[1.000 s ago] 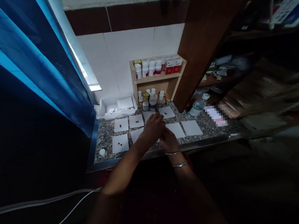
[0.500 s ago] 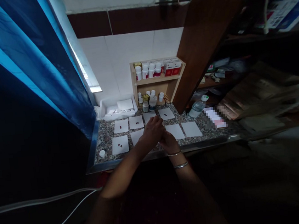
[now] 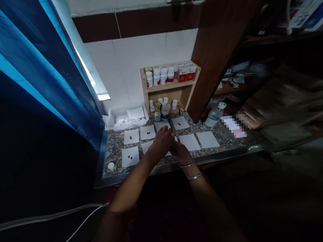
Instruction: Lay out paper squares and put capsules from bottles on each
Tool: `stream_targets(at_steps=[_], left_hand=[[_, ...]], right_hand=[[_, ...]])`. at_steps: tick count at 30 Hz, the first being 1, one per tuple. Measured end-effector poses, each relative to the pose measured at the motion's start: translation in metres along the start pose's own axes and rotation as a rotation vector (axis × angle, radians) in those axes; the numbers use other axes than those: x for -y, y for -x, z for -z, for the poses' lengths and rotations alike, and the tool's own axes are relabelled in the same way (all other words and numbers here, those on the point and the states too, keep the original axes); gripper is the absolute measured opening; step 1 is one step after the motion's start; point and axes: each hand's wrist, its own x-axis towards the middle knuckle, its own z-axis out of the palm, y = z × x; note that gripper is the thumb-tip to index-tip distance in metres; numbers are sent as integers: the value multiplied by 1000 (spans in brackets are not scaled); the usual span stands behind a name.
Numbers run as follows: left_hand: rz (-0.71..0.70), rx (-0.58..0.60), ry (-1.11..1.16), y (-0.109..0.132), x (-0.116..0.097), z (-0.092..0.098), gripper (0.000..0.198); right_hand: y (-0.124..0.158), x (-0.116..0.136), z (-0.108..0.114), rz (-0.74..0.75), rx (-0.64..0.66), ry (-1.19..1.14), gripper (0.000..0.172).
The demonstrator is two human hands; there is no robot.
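Several white paper squares (image 3: pixel 207 139) lie in two rows on a speckled granite counter (image 3: pixel 227 143). Some carry two small dark red pills, such as the square at front left (image 3: pixel 130 156). My left hand (image 3: pixel 160 143) reaches over the middle squares, fingers curled, with the fingertips near a back-row square (image 3: pixel 162 126). My right hand (image 3: pixel 179 152), with two bangles on the wrist, sits just beside and under it with fingers drawn together. What either hand holds is hidden.
A small wooden shelf (image 3: pixel 171 86) with white bottles and red-white boxes stands at the back. A white tray (image 3: pixel 126 117) of folded papers sits at back left. A water bottle (image 3: pixel 214 115) lies at right, a white cap (image 3: pixel 111 166) at front left. A blue curtain (image 3: pixel 44 79) hangs left.
Both hands have drawn back slightly toward the counter's front edge and lowered. The papers and pills stay where they were.
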Motion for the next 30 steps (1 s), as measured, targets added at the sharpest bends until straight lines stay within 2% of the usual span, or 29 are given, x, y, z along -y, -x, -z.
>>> stream_targets(at_steps=[5,8,10,15,18,21,25,30], left_hand=[[-15,-17,-26,-3,-10,12,16],[-62,-61,-25,-7,-20,12,15],[-47,-44,-34,-11,-21,5,16],[-8,27,-13,-18,-8,-20,20],[9,37,10,-15,1,-26,19],[20,41,69,-13,10,-29,19],[61,17,187,-11,25,-40,21],[84,-37,312,-7,36,-54,22]], right_hand=[[4,15,3,43,25,389,28],[6,23,12,37,45,484,29],[3,24,16,12,66,496,27],[-6,13,14,-41,60,265,17],[-8,4,9,-43,44,161,15],[-8,-2,8,-110,26,-63,18],[-7,-4,14,-242,40,-419,15],[-5,2,22,-302,92,-565,23]])
